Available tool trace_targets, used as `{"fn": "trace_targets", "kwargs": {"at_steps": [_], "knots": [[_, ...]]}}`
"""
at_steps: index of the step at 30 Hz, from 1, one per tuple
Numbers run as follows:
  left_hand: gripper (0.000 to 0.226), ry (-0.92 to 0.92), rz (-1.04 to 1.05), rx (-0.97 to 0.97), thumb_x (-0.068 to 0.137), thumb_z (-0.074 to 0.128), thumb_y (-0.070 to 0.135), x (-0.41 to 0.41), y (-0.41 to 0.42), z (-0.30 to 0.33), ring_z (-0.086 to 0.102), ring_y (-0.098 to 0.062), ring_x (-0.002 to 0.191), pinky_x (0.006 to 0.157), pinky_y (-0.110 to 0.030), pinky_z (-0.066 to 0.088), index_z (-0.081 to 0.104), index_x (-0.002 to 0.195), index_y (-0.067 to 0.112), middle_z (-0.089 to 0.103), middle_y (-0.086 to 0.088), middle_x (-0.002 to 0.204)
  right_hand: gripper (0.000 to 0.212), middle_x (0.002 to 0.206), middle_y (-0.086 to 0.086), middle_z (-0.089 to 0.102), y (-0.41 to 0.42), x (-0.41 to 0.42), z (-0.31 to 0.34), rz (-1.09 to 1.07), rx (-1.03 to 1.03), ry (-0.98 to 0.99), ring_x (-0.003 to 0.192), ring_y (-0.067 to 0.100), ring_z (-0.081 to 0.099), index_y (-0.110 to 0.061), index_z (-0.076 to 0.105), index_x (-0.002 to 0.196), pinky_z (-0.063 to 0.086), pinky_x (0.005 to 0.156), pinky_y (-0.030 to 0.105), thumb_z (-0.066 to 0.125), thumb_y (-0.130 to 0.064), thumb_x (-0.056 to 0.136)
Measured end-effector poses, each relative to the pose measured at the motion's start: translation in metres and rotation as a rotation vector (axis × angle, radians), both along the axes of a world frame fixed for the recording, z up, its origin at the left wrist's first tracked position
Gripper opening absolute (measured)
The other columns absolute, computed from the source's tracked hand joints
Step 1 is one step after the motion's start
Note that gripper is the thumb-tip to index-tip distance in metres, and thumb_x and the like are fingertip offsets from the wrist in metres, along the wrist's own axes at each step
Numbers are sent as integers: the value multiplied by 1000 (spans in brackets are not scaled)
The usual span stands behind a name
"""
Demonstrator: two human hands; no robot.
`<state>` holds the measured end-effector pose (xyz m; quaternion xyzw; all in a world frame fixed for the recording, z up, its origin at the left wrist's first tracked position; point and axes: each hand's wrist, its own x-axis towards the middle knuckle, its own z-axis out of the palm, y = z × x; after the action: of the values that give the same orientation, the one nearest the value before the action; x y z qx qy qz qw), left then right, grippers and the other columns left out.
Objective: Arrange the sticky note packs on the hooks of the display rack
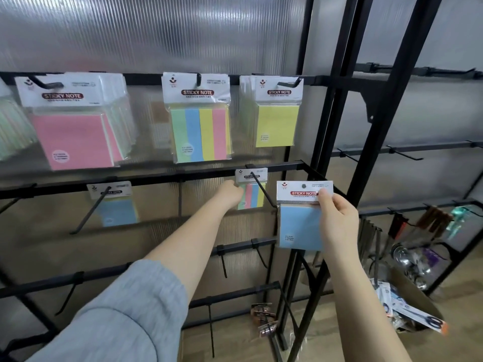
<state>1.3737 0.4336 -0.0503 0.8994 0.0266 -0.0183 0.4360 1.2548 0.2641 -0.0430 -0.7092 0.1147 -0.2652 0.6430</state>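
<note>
My right hand [337, 220] pinches a blue sticky note pack [298, 226] by its white header card, held in front of the black display rack [274, 167]. My left hand [230, 194] reaches to a small multicoloured pack [252, 194] hanging on a middle-row hook [262, 190]; its fingers are hidden behind the hand, at the pack's left edge. On the top row hang pink packs [75, 139], a striped pack [201, 134] and yellow packs [277, 125]. Another blue pack [117, 207] hangs on the middle row at left.
Bare black hooks [223, 265] stick out from the lower bars. A second rack at right holds tools [433, 218]. On the floor stands a cardboard box [410, 309] with scissors packs, and small packaged items [264, 320] lie near the rack's foot.
</note>
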Motion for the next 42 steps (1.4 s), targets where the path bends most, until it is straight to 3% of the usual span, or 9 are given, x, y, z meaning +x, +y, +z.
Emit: {"fn": "trace_targets", "kwargs": {"at_steps": [5, 8, 14, 19, 22, 27, 31, 36, 42], "knots": [[34, 39, 15, -45, 99, 37, 17, 19, -8, -10, 47, -19, 91, 64, -24, 39, 51, 127, 2, 52, -3, 93, 33, 68, -5, 58, -9, 4, 14, -7, 65, -11, 62, 10, 46, -15, 59, 70, 32, 60, 27, 47, -27, 99], [31, 25, 65, -122, 98, 41, 20, 26, -15, -18, 54, -24, 92, 80, -30, 45, 53, 123, 5, 59, -9, 106, 32, 70, -3, 59, -13, 9, 17, -10, 95, -9, 64, 12, 47, -12, 59, 73, 32, 61, 27, 47, -27, 99], [34, -78, 265, -383, 96, 50, 18, 31, -29, -30, 57, -27, 108, 72, -28, 44, 42, 125, 4, 55, -11, 122, 33, 72, -4, 63, -20, 15, 21, -32, 104, -8, 65, 11, 50, -17, 61, 71, 33, 61, 27, 47, -28, 99], [26, -172, 389, -529, 93, 55, 19, 42, -37, -43, 61, -27, 95, 70, -33, 50, 34, 105, 10, 59, -11, 113, 33, 72, -7, 64, -24, 16, 26, -37, 124, -8, 64, 9, 51, -18, 61, 71, 34, 59, 25, 47, -27, 99], [26, -140, 322, -507, 95, 53, 27, 48, -41, -49, 60, -27, 96, 72, -30, 46, 47, 109, 6, 61, -7, 107, 33, 71, -6, 64, -26, 17, 26, -39, 126, -10, 62, 8, 51, -18, 61, 71, 35, 57, 24, 47, -27, 99], [16, 83, 147, -872, 99, 45, 25, 46, -42, -50, 61, -19, 91, 69, -26, 48, 56, 104, 15, 65, -7, 103, 33, 69, -7, 64, -27, 17, 26, -35, 140, -7, 62, 10, 51, -19, 61, 69, 34, 58, 25, 48, -27, 98], [21, -17, 119, -709, 102, 35, 24, 36, -39, -50, 58, -14, 83, 63, -22, 44, 52, 108, 13, 61, -4, 95, 40, 55, -13, 59, -26, 16, 27, -47, 142, -14, 58, 9, 47, -23, 53, 58, 32, 56, 24, 49, -26, 98], [33, -269, 124, -417, 102, 34, 24, 16, -36, -51, 45, -12, 63, 57, -24, 34, 44, 73, 13, 48, -1, 70, 46, 55, -13, 59, -21, 8, 27, -32, 149, -23, 60, 11, 48, -26, 55, 52, 32, 56, 25, 49, -26, 98], [35, -332, 84, -311, 100, 36, 24, -20, -36, -48, 41, -18, 64, 60, -29, 30, 49, 77, 1, 50, -10, 71, 43, 52, -16, 59, -14, -13, 28, -50, 164, -33, 59, 10, 47, -26, 53, 56, 32, 55, 26, 49, -24, 98]]}}
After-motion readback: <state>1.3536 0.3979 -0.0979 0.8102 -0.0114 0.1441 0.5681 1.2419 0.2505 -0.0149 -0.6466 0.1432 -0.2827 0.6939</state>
